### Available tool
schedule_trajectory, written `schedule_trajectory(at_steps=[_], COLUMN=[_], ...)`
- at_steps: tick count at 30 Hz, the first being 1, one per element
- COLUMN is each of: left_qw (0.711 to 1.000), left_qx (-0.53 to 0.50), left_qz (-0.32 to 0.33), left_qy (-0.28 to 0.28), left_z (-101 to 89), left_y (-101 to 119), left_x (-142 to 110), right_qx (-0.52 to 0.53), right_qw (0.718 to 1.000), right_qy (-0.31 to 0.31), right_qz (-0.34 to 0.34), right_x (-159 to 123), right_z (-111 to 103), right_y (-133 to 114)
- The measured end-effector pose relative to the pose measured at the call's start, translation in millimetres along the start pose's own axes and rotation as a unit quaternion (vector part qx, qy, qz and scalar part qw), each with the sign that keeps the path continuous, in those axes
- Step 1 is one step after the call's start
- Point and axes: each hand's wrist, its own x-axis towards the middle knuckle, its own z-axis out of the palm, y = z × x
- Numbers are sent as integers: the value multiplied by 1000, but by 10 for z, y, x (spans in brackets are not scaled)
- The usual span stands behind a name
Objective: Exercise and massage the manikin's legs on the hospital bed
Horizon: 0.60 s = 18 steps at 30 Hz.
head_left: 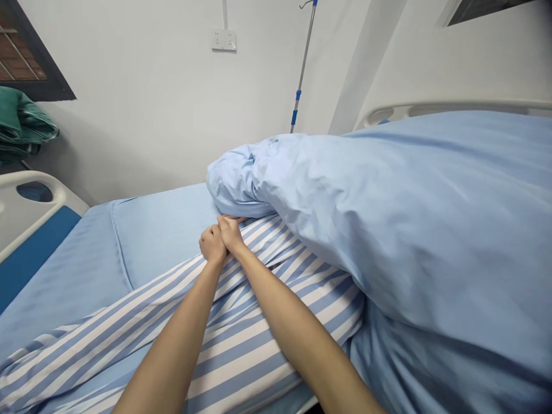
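Bright even light, soft shadows, curved wide-angle edges

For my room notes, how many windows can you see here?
2. One dark-framed window is at the upper left, on the wall beyond the bed. Another window is at the upper right, cut off by the picture's edge. More could lie out of view.

No text, label, brand, number or sign can be read anywhere in the head view.
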Motion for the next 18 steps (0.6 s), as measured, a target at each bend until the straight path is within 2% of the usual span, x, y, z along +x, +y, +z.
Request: schedule_trajectory(at_steps=[3, 5, 8, 14, 18], left_qw=[999, 998, 998, 997, 999], left_qx=[36, 53, 64, 63, -3], left_qz=[29, 37, 26, 47, 30], left_qy=[-9, -16, -10, -17, -21], left_z=[-15, -13, 6, 39, 110], left_y=[-24, -18, 3, 10, 141], left_x=[-16, -25, -46, -38, 43], right_qx=[-139, -239, -303, -193, -83], right_qw=[990, 970, 947, 976, 994], right_qy=[-13, -41, -80, -63, -46], right_qz=[-7, -32, -69, -77, -54], right_x=[16, 42, 75, 89, 145], right_z=[-45, -116, -242, -344, -360], right_y=[-102, -173, -198, -24, 26])
